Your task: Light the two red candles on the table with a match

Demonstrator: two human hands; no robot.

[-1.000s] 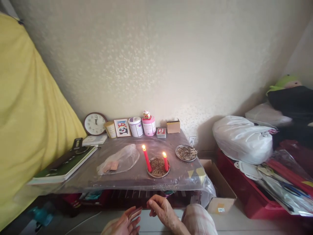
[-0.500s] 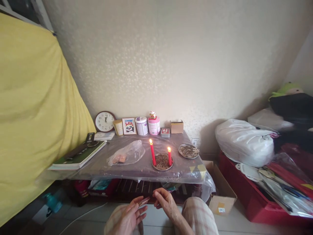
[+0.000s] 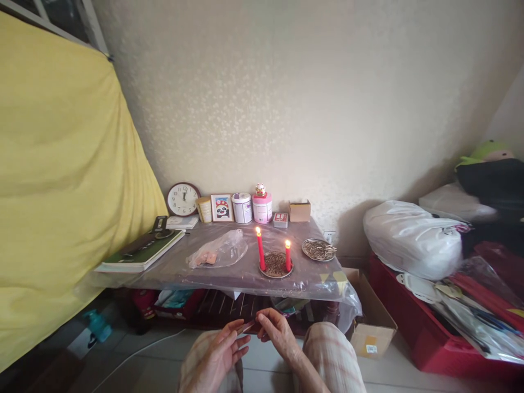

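Observation:
Low in front of the table, my left hand (image 3: 223, 349) pinches a small matchbox (image 3: 248, 326) between thumb and forefinger, its other fingers spread loosely. My right hand (image 3: 275, 329) is closed in a pinch right at the matchbox's far end; what its fingertips hold is too small to make out. Beyond the hands, a taller lit red candle (image 3: 261, 249) and a shorter lit red candle (image 3: 288, 256) stand on a round plate (image 3: 275, 276) covered with dark grains. A clear plastic bag (image 3: 233, 243) lies to their left with small pinkish boxes (image 3: 209, 257) in it.
Burnt matchsticks (image 3: 321, 250) fill another plate at the table's right. Along the wall stand a clock (image 3: 183, 199), a panda picture (image 3: 221, 208) and tins (image 3: 242, 208). A green book (image 3: 143, 250) lies left; a cardboard box (image 3: 373, 335) and a red bin (image 3: 434, 338) stand right.
My right hand has come closer to the matchbox, its fingertips now at the box's end. The head view has shifted slightly, while the candles keep burning.

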